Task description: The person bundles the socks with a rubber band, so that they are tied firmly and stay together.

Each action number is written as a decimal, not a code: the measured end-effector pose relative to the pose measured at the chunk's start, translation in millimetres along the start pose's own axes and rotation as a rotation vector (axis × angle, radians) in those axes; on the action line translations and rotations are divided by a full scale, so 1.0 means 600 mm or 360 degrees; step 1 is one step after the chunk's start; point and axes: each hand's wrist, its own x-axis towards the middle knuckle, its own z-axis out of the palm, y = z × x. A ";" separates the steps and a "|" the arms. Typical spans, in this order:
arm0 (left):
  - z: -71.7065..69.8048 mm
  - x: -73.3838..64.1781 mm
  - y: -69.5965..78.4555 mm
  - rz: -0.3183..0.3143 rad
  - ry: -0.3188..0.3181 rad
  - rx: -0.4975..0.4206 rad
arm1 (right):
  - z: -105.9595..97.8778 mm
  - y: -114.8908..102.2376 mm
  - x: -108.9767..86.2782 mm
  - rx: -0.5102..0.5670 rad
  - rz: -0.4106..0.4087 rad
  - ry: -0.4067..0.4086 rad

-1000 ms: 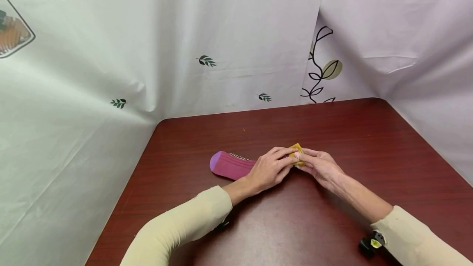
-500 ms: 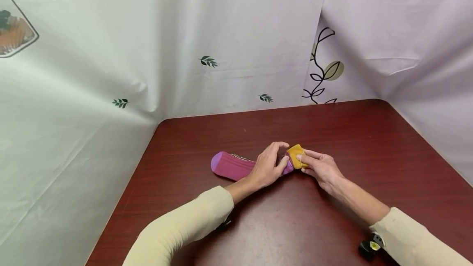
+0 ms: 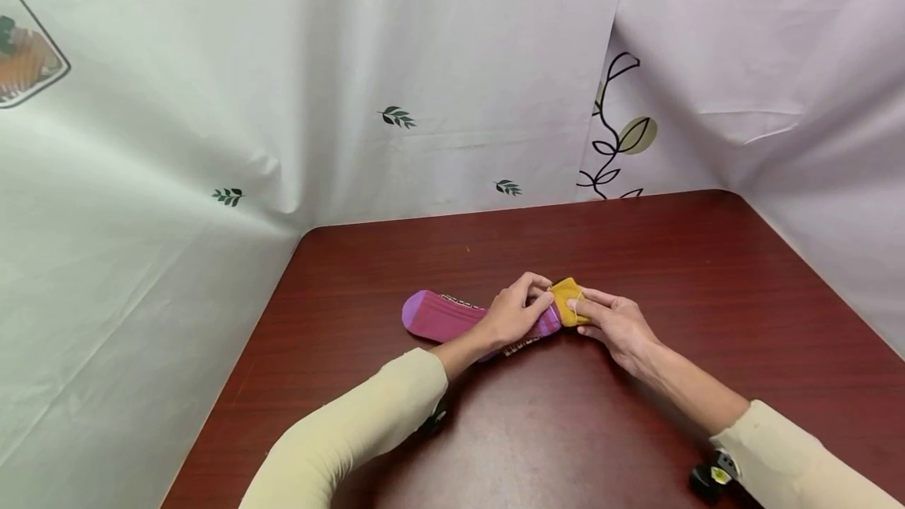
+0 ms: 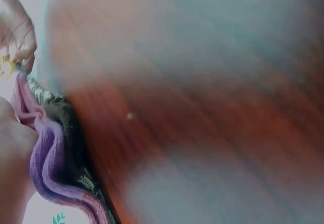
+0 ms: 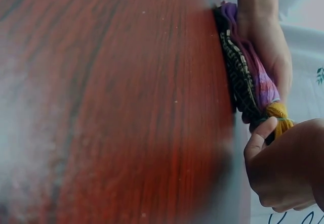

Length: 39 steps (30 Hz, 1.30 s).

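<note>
A magenta sock [image 3: 441, 319] with a purple toe lies lengthwise across the table, its yellow cuff [image 3: 565, 297] folded over at the right end. Beneath it is a black patterned sock [image 5: 236, 70], seen best in the right wrist view. A thin pale band [image 3: 579, 305] crosses the yellow cuff. My left hand [image 3: 511, 319] holds the socks just below the cuff, thumb on top and fingers at the far edge. My right hand [image 3: 622, 327] pinches the yellow end, thumb over it. In the left wrist view the purple part [image 4: 48, 158] looks rippled.
The socks lie on a dark red-brown wooden table [image 3: 601, 430]. White printed sheets [image 3: 452, 69] hang along its back and sides. A small black device [image 3: 710, 476] is strapped at the right sleeve.
My left fingers came off the yellow cuff and shifted left, uncovering it, then settled on the socks beside it. My right hand stayed at the cuff. The lower sock's patterned edge now shows below.
</note>
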 end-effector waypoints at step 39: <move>0.000 0.004 -0.013 0.0262 0.0049 0.0140 | -0.014 -0.001 0.011 -0.0650 -0.0154 -0.0125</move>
